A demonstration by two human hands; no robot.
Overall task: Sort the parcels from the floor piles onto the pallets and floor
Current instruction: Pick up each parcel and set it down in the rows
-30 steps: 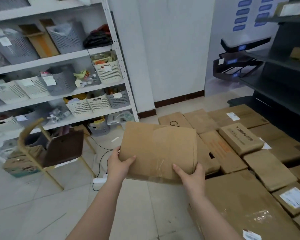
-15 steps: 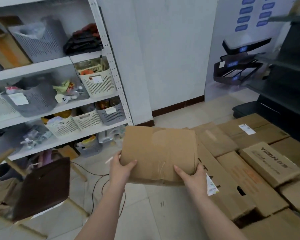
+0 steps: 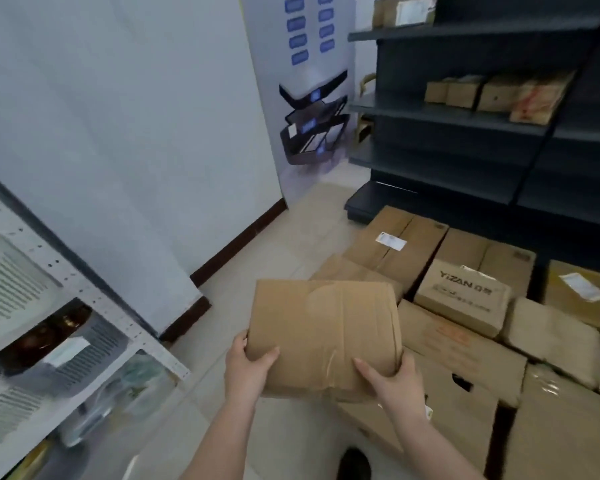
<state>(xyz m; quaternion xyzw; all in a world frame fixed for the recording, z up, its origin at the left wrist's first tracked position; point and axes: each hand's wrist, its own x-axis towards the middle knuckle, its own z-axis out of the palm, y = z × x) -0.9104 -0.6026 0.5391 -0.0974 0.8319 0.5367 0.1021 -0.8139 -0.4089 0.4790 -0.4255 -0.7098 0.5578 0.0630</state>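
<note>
right now i hold one parcel [image 3: 324,336] in the air with both hands, over the bare floor [image 3: 302,230] just left of the pile [image 3: 465,341]. my left hand [image 3: 248,368] clamps its near left corner, thumb on top and the other fingers curled out of sight below. my right hand [image 3: 392,379] does the same at the near right corner, thumb [image 3: 368,368] lying along the taped top.

what worries me is the grip: i have only the near edge, so the far end hangs unsupported. if the load inside is heavy or shifts forward, the parcel could tip away and slide out of my thumbs. glossy tape under my right thumb looks slick, which would help it slip. the top is creased and dented, so squeezing harder may buckle the card rather than hold it.

the pile sits close beside my right forearm, and the labelled box [image 3: 463,294] stands proud of it. swinging right too low could knock that box or catch a corner. the white rack [image 3: 125,327] crowds my left side.
</note>
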